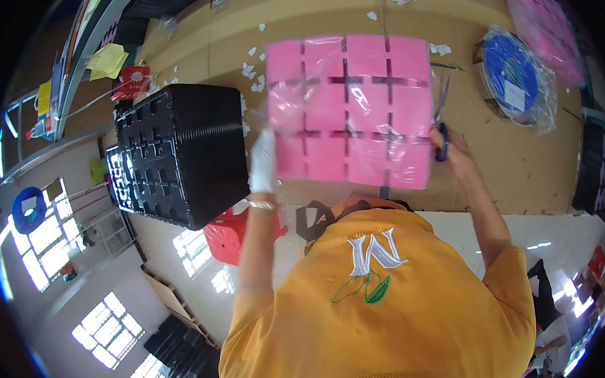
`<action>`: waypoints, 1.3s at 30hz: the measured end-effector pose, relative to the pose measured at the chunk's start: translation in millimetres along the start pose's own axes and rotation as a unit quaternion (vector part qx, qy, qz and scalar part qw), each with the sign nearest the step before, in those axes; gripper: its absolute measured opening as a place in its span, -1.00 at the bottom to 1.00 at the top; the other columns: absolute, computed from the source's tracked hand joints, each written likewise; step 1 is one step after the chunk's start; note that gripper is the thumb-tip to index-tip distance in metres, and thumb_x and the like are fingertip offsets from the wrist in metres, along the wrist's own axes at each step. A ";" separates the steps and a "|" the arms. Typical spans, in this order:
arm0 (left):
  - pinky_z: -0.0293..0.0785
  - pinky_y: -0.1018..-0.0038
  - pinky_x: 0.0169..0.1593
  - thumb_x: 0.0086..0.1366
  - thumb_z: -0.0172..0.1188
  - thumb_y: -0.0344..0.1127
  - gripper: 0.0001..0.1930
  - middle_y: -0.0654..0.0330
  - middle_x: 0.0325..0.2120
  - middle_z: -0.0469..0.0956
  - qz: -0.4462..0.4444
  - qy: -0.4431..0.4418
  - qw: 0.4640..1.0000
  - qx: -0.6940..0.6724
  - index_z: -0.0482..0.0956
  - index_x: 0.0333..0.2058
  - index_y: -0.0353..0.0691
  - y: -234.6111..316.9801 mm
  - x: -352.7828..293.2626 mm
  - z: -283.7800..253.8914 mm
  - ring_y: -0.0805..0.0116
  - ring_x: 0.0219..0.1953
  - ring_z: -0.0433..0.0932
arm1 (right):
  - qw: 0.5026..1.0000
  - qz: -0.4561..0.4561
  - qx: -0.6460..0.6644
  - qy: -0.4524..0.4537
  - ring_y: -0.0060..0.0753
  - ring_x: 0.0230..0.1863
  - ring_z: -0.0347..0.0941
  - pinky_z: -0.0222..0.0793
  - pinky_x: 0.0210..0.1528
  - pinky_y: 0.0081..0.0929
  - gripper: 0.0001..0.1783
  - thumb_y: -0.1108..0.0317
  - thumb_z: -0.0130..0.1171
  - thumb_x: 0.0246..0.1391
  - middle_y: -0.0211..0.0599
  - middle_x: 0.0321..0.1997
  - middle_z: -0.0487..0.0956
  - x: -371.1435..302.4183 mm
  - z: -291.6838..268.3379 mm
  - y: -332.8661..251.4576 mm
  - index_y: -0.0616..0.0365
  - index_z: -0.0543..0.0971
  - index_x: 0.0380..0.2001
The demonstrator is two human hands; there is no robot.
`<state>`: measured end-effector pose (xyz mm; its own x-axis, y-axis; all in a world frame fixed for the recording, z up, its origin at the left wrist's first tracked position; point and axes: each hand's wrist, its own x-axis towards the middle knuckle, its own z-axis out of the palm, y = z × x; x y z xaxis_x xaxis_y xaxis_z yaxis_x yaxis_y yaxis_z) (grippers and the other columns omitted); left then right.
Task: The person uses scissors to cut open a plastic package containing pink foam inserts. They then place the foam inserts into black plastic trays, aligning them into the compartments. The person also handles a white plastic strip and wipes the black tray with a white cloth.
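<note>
In front of me, above the worktable, is a pink foam pack (369, 105) in clear plastic, marked by dark cross-shaped slots in a grid. My left hand (264, 162), in a white glove, is closed on its lower left edge. My right hand (455, 154) is bare and wraps round the blue handles of the scissors (442, 142) at the pack's right edge. The scissor blades point away from me and look slightly apart. Part of my left fingers is hidden at the pack's edge.
Stacked black plastic trays (207, 152) stand on the left, near a red stool (227, 236). Right of the pack lies a plastic-wrapped blue reel (513, 76); another pink pack (548, 34) sits beyond. Paper scraps (256, 84) litter the brown cardboard tabletop (207, 52).
</note>
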<state>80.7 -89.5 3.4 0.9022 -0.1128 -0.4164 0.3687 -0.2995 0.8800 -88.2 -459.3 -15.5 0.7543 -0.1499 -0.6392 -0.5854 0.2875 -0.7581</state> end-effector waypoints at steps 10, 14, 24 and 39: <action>0.28 0.12 0.19 0.12 0.28 -0.04 -0.51 -0.12 0.01 0.47 0.504 0.050 0.750 0.425 0.56 -0.08 -0.29 112.1 3.1 64.5 -0.10 0.12 0.39 | 0.955 -0.026 0.284 -0.078 -0.20 0.09 0.44 0.50 0.03 -0.21 -0.45 -0.10 0.06 0.20 -0.10 0.03 0.46 -39.1 58.4 76.5 0.18 0.37 -0.03; 0.08 -0.11 0.25 0.03 0.29 0.11 -0.39 -0.06 0.10 0.41 0.476 -0.050 0.698 0.533 0.56 -0.08 -0.26 61.4 -43.8 115.4 -0.09 0.21 0.27 | 0.969 -0.035 0.244 0.001 -0.24 0.04 0.47 0.52 -0.02 -0.26 -0.48 -0.10 0.07 0.20 -0.14 -0.02 0.49 -44.0 20.6 78.3 0.16 0.41 -0.07; 0.31 0.05 0.07 0.09 0.25 -0.15 -0.73 0.13 -0.18 0.58 0.502 -0.008 0.717 0.483 0.59 -0.27 -0.15 44.5 -30.1 140.0 0.10 -0.12 0.50 | 0.985 -0.079 0.150 -0.033 -0.31 -0.10 0.51 0.54 -0.13 -0.36 -0.29 -0.23 0.22 0.01 -0.19 -0.15 0.52 -80.0 29.0 28.8 0.20 0.44 -0.07; 0.33 0.07 0.05 0.02 0.14 -0.39 -0.91 0.27 -0.42 0.58 0.581 -0.008 0.663 0.471 0.56 -0.44 -0.08 103.2 -23.1 157.5 0.23 -0.34 0.52 | 0.960 0.014 0.081 -0.269 -0.49 -0.30 0.48 0.52 -0.31 -0.46 0.03 -0.66 -0.17 -0.16 -0.29 -0.28 0.50 -60.5 16.5 0.1 0.18 0.45 -0.13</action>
<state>62.6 -267.0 67.9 0.4496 -0.7941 0.4090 -0.8842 -0.4606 0.0778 -128.9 -434.6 25.2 0.8086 0.3579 -0.4670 -0.5869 0.4339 -0.6836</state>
